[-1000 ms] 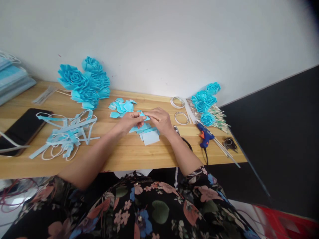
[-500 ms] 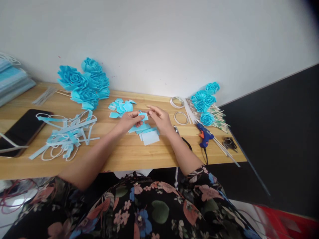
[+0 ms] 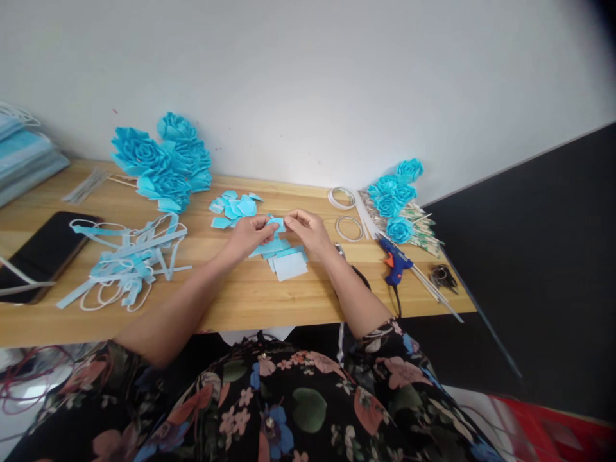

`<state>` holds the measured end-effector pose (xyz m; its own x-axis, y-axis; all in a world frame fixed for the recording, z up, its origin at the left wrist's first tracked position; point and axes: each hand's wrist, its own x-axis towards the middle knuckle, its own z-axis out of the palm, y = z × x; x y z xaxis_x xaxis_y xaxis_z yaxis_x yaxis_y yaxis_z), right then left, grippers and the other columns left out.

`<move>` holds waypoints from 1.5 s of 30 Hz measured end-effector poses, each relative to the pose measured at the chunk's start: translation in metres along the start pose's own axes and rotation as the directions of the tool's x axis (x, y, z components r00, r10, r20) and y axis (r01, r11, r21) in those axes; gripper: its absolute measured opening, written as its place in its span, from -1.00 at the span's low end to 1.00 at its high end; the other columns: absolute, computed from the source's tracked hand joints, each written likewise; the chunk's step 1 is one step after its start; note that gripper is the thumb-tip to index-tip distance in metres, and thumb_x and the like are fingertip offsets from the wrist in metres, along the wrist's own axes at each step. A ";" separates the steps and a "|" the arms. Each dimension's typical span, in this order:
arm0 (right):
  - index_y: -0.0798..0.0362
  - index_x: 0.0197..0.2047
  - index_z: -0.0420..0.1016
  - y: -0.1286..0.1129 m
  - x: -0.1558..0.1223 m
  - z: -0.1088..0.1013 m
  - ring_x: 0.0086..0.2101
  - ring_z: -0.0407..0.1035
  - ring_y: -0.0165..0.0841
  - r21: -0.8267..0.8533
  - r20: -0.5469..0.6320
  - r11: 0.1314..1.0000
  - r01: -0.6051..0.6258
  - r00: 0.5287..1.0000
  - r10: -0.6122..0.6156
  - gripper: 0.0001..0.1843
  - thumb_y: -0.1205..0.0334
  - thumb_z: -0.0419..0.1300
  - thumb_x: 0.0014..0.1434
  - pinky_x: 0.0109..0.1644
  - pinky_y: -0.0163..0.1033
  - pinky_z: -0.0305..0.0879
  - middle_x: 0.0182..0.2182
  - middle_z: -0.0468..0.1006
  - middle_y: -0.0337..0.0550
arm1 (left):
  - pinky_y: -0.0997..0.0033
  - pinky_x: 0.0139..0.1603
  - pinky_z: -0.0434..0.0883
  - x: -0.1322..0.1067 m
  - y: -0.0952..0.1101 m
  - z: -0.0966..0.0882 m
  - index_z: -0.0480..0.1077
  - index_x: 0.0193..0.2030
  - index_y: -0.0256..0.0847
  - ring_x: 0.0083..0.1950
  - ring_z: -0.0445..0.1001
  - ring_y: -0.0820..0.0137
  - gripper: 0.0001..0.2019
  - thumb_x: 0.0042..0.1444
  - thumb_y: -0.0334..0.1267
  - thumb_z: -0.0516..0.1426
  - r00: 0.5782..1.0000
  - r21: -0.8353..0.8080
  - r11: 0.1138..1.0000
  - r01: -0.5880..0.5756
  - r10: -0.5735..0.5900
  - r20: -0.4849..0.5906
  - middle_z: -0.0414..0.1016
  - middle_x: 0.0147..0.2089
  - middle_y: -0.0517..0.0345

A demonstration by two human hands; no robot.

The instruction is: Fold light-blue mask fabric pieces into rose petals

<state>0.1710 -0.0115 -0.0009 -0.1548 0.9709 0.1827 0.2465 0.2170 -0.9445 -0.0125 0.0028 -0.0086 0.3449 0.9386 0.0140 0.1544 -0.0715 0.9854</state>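
Observation:
My left hand (image 3: 250, 233) and my right hand (image 3: 308, 230) meet over the middle of the wooden table (image 3: 250, 295). Both pinch one small blue paper piece (image 3: 278, 224) between their fingertips. Right under the hands lies a small stack of blue and pale rectangles (image 3: 286, 260). Just beyond my left hand sits a heap of cut blue petals (image 3: 235, 205).
Large blue paper roses (image 3: 161, 160) lie at the back left, small roses on sticks (image 3: 397, 196) at the back right. A blue glue gun (image 3: 393, 262), two tape rings (image 3: 350, 227), cut mask strips (image 3: 128, 256), a black phone (image 3: 41, 253) and stacked masks (image 3: 22, 157) surround the hands.
My right hand, whose fingers were lifted off the piece half a second ago, has closed back onto the blue piece that my left hand kept holding.

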 end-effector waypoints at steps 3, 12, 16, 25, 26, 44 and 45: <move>0.05 -0.35 0.48 0.001 0.000 0.000 -0.37 0.33 -0.42 -0.005 -0.012 1.000 -0.005 1.000 0.005 -0.64 -0.11 0.21 0.16 -0.19 -0.29 0.32 -0.44 0.47 -0.26 | 0.47 -0.46 0.29 0.000 0.001 0.000 0.31 -0.58 -0.21 -0.54 0.30 0.51 -0.64 0.00 0.04 0.18 1.000 0.019 1.000 -0.013 0.013 0.015 0.37 -0.58 0.21; 0.06 -0.37 0.49 -0.004 -0.002 0.000 -0.44 0.24 -0.45 -0.093 -0.033 0.996 0.011 0.999 -0.014 -0.66 -0.06 0.20 0.17 -0.32 -0.33 0.20 -0.48 0.43 -0.29 | 0.47 -0.46 0.27 -0.001 0.002 0.001 0.32 -0.60 -0.22 -0.55 0.29 0.51 -0.64 0.02 0.01 0.16 0.999 0.047 0.998 -0.039 0.038 0.017 0.34 -0.59 0.21; 0.06 -0.36 0.48 -0.003 -0.002 0.000 -0.44 0.24 -0.45 -0.088 -0.032 0.996 0.007 0.999 -0.010 -0.66 -0.07 0.17 0.20 -0.30 -0.32 0.20 -0.48 0.42 -0.30 | 0.47 -0.45 0.27 -0.001 0.002 0.001 0.31 -0.60 -0.21 -0.53 0.29 0.50 -0.63 0.02 0.03 0.16 0.998 0.057 0.996 -0.061 0.060 0.027 0.35 -0.59 0.20; 0.05 -0.38 0.41 -0.006 -0.001 0.001 -0.41 0.26 -0.44 -0.005 0.047 1.000 -0.003 0.999 0.003 -0.64 -0.09 0.17 0.18 -0.24 -0.30 0.24 -0.47 0.39 -0.29 | 0.48 -0.45 0.26 -0.001 -0.001 0.000 0.33 -0.54 -0.23 -0.53 0.28 0.52 -0.65 0.03 0.02 0.18 0.999 0.005 0.999 -0.032 0.033 -0.036 0.36 -0.57 0.24; 0.05 -0.38 0.41 -0.005 -0.001 0.002 -0.42 0.26 -0.45 -0.010 0.052 1.000 -0.009 0.999 0.009 -0.66 -0.07 0.20 0.16 -0.26 -0.31 0.23 -0.47 0.40 -0.30 | 0.48 -0.45 0.26 -0.001 -0.002 0.000 0.33 -0.54 -0.23 -0.52 0.28 0.52 -0.65 0.04 0.02 0.19 0.999 0.008 0.999 -0.033 0.033 -0.040 0.36 -0.56 0.24; 0.07 -0.39 0.42 0.002 0.001 0.003 -0.46 0.22 -0.48 -0.084 -0.042 0.996 0.032 0.998 -0.036 -0.75 0.05 0.21 0.14 -0.31 -0.33 0.17 -0.49 0.40 -0.32 | 0.47 -0.45 0.35 0.001 0.002 -0.001 0.36 -0.42 -0.23 -0.53 0.38 0.48 -0.61 0.07 0.10 0.18 0.999 -0.156 0.988 0.003 -0.010 -0.049 0.47 -0.52 0.17; 0.07 -0.39 0.42 0.001 0.000 0.004 -0.45 0.23 -0.47 -0.097 -0.039 0.995 0.026 0.999 -0.030 -0.76 0.05 0.21 0.14 -0.31 -0.33 0.18 -0.49 0.41 -0.31 | 0.47 -0.45 0.35 0.001 0.003 0.000 0.37 -0.41 -0.23 -0.53 0.38 0.49 -0.61 0.06 0.12 0.18 0.999 -0.154 0.988 0.007 -0.014 -0.046 0.47 -0.52 0.17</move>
<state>0.1675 -0.0115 -0.0029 -0.1245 0.9671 0.2217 0.3344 0.2513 -0.9083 -0.0122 0.0034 -0.0059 0.2994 0.9541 0.0077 0.0128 -0.0121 0.9998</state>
